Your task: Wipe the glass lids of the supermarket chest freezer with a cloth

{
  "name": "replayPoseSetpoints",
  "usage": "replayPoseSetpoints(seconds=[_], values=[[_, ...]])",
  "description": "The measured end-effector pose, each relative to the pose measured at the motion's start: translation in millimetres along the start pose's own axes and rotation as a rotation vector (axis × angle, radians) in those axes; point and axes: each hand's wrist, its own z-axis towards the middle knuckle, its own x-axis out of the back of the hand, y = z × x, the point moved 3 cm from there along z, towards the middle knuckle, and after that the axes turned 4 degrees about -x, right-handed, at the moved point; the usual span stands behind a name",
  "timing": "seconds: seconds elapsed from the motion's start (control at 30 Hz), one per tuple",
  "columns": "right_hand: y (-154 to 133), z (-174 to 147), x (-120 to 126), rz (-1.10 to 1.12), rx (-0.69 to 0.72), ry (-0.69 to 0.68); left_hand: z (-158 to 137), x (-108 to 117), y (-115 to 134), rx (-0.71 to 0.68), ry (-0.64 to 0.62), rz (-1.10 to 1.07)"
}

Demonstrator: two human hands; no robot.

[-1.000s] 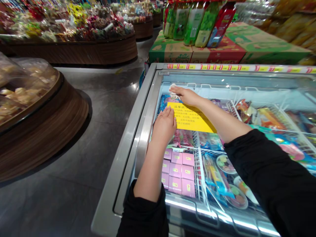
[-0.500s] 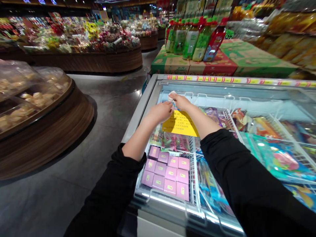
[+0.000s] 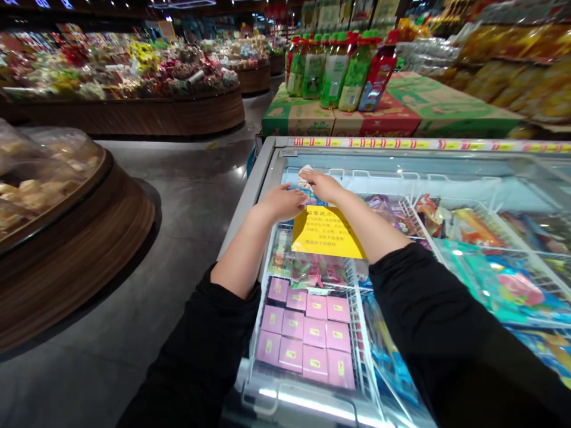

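Note:
My right hand (image 3: pixel 325 185) presses a crumpled white cloth (image 3: pixel 305 176) against the glass lid near the far left corner of a chest freezer (image 3: pixel 256 184). Just to its left, my left hand (image 3: pixel 283 203) is open over the glass, fingers apart and holding nothing. A yellow printed notice (image 3: pixel 328 233) lies on the lid below both hands. Under the glass are wire baskets with pink boxes (image 3: pixel 314 331) and packaged frozen goods (image 3: pixel 319 269).
Bottles with green and red caps (image 3: pixel 334 71) stand on printed cartons (image 3: pixel 307 119) behind the freezer. Yellow price tags (image 3: pixel 357 143) line its back edge. To the left are a rounded wooden display (image 3: pixel 89 226) and a dark tiled floor (image 3: pixel 178 196).
The two hands have drawn slightly apart, and the left hand's fingers have spread. More of the white cloth shows. The view has shifted a little to the right.

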Motion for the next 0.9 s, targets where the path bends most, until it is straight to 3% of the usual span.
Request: replayPoseSetpoints(seconds=[0.1,0.23,0.4,0.6,0.73,0.9], values=[[17,-8,8,0.054,0.07,-0.037,0,0,1,-0.002,-0.014,-0.007],[34,9,13,0.029,-0.038,0.058,1,-2,0,-0.006,-0.014,-0.014],[11,40,1,-0.025,-0.023,0.037,2,-5,-3,0.001,0.013,-0.007],[12,5,7,-0.006,0.16,-0.011,1,-3,-1,-0.001,0.009,-0.008],[24,9,12,-0.041,0.063,0.011,0,-1,0,0.016,0.011,-0.032],[3,32,1,-0.084,0.007,-0.007,0,0,-1,0.01,-0.003,-0.019]])
